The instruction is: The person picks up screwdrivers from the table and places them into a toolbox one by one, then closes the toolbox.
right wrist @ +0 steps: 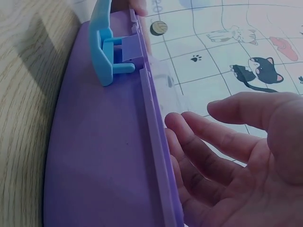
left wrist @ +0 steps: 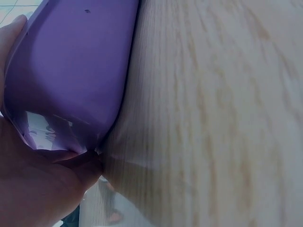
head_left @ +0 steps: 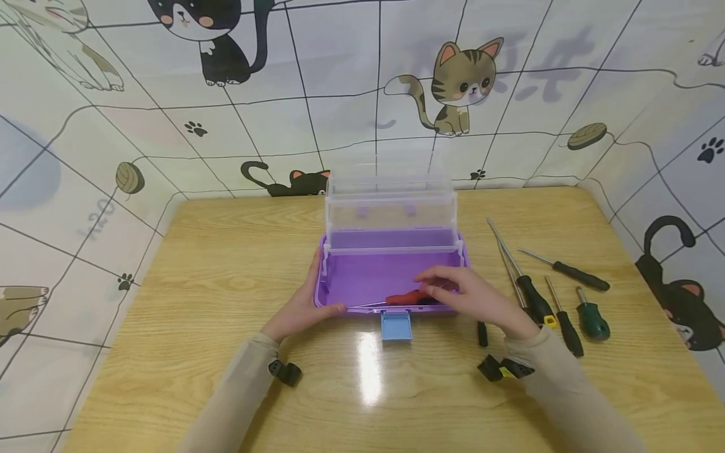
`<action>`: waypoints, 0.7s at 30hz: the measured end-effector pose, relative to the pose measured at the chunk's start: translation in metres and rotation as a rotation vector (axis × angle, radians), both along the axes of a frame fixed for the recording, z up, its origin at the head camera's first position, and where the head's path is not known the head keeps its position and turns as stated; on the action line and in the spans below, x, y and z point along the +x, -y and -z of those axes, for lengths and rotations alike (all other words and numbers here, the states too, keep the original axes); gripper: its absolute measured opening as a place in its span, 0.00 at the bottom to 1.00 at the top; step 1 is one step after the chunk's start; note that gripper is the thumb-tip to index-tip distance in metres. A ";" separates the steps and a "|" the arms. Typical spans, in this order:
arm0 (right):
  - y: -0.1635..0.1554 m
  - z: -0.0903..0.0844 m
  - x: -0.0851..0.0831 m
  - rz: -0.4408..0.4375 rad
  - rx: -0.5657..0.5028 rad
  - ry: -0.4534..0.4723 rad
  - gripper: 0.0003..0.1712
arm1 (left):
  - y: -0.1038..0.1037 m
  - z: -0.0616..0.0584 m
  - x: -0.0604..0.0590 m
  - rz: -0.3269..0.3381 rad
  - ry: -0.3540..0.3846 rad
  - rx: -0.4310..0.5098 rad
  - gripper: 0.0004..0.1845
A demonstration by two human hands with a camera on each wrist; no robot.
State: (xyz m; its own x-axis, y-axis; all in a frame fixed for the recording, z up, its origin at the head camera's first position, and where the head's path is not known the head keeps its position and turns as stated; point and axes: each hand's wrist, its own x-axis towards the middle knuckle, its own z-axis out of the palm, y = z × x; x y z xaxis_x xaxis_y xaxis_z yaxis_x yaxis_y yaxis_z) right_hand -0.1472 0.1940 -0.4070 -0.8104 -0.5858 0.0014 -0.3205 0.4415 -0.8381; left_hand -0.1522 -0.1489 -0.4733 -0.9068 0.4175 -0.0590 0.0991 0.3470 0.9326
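An open purple toolbox (head_left: 362, 277) with clear fold-out trays (head_left: 391, 211) stands mid-table, its blue latch (head_left: 396, 326) hanging at the front. A red-handled screwdriver (head_left: 403, 297) lies inside along the front wall. My left hand (head_left: 314, 297) grips the box's front left corner, thumb over the rim; up close the left hand (left wrist: 33, 189) sits against the purple wall (left wrist: 71, 71). My right hand (head_left: 447, 288) hovers over the screwdriver's handle end. In the right wrist view the right hand (right wrist: 227, 161) shows relaxed fingers holding nothing, beside the box's front wall (right wrist: 104, 156) and latch (right wrist: 106, 45).
Several screwdrivers lie on the wooden table (head_left: 215, 283) right of the box: a yellow-banded one (head_left: 532, 296), a thin black one (head_left: 572, 272), a short green one (head_left: 591, 321), another black one (head_left: 566, 327). A small black piece (head_left: 482, 333) lies near my right wrist. Cat-pattern walls enclose the table.
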 end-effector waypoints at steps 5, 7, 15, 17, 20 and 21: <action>-0.002 -0.002 0.004 0.040 -0.016 0.011 0.14 | 0.000 0.001 -0.001 0.004 -0.011 0.004 0.66; -0.004 -0.002 0.005 0.052 -0.028 0.018 0.14 | 0.000 0.001 -0.001 0.002 -0.009 0.004 0.66; -0.014 -0.001 0.011 0.080 -0.080 0.046 0.15 | 0.000 0.000 0.000 -0.004 0.000 -0.003 0.66; -0.018 -0.001 0.013 0.094 -0.090 0.065 0.15 | 0.000 -0.001 0.000 -0.004 -0.002 -0.006 0.66; -0.025 -0.002 0.016 0.118 -0.097 0.085 0.16 | 0.000 -0.001 0.000 -0.003 -0.002 -0.009 0.66; -0.027 -0.003 0.017 0.127 -0.095 0.090 0.16 | 0.000 -0.001 0.000 -0.001 -0.003 -0.008 0.66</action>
